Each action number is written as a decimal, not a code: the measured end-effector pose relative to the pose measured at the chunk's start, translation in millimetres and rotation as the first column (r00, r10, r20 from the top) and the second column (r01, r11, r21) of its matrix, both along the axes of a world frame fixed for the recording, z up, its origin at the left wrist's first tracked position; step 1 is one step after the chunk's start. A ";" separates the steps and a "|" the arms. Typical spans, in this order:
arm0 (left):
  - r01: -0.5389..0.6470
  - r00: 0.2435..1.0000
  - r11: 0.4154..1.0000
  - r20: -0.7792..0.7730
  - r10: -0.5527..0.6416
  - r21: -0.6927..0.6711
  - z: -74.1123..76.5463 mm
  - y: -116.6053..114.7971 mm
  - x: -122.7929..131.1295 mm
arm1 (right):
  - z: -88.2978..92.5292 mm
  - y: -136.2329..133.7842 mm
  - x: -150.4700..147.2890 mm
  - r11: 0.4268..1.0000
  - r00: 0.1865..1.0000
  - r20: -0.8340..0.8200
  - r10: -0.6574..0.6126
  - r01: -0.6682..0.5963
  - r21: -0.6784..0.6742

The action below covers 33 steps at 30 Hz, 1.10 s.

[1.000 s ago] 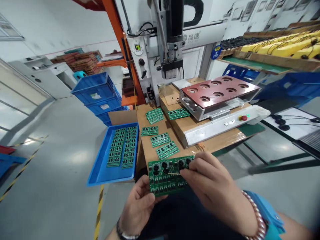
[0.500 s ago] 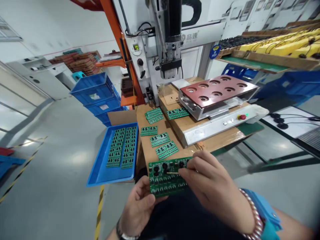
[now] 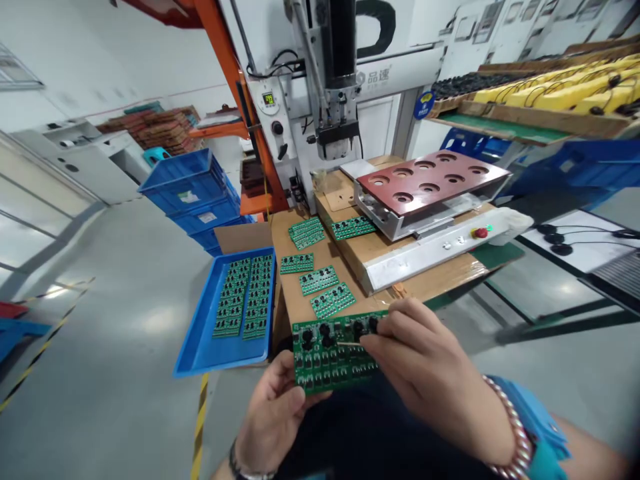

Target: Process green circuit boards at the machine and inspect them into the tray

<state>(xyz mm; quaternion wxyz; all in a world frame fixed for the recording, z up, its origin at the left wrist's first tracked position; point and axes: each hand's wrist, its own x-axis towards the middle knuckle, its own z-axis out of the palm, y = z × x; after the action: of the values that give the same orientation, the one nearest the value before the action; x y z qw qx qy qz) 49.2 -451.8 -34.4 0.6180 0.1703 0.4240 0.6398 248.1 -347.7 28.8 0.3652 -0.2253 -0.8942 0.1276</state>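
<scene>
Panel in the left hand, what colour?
Green circuit board panel with black components, held in the left hand; the head view shows it best.

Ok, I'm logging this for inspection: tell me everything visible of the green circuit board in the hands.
The green circuit board is a rectangular panel with rows of dark parts and round black components along its far edge. The left hand grips its near left corner; the right hand holds a thin stick against it, covering its right end.
</scene>
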 end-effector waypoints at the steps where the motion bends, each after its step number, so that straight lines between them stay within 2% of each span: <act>1: -0.002 1.000 1.000 -0.003 0.001 -0.009 0.2 0.4 0.2 | 0.4 -0.2 0.0 1.000 1.000 0.006 0.004 -0.004 0.000; 10: -0.010 1.000 1.000 -0.010 0.010 -0.008 4.2 4.8 3.4 | 1.5 3.6 1.1 1.000 1.000 -0.014 -0.017 0.017 -0.006; 25: 0.021 0.999 1.000 -0.025 -0.021 -0.006 2.6 1.0 4.9 | 0.4 6.3 -0.6 0.999 0.998 -0.019 -0.052 0.052 -0.009; 33: 0.007 1.000 0.999 -0.028 -0.008 -0.033 3.0 1.9 5.8 | 0.7 3.6 -2.4 1.000 1.000 0.006 -0.009 0.009 -0.005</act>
<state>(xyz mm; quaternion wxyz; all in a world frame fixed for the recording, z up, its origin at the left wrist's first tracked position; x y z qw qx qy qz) 55.0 -449.9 -31.5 0.6172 0.1706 0.4425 0.6279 245.7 -344.1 29.5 0.3625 -0.2308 -0.8939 0.1276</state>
